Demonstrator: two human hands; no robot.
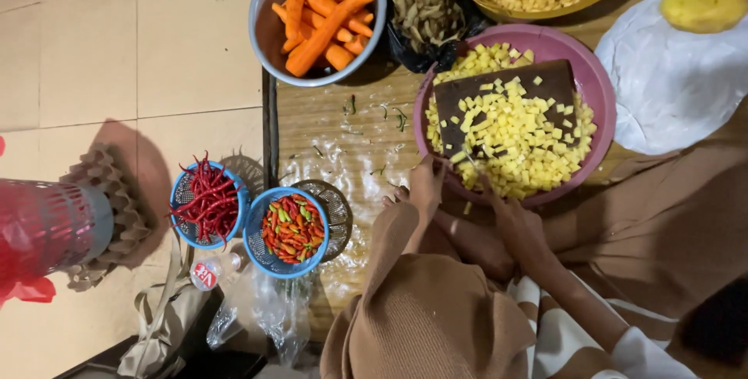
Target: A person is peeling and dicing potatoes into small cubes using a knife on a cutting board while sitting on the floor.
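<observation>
At the near edge of the mat (335, 122), left hand (426, 186) on the near rim of the pink bowl (594, 91), fingers curled over it; right hand (516, 225) just beside, fingers reaching into the yellow cubes (518, 141), grip not clear. Dark cutting board (467, 92) across the bowl, long axis left to right, just beyond both hands, right one nearer the heap.

Bare mat (343, 141) lies open between carrot bowl (269, 28), chilli baskets (257, 250) and pink basin (596, 87).
</observation>
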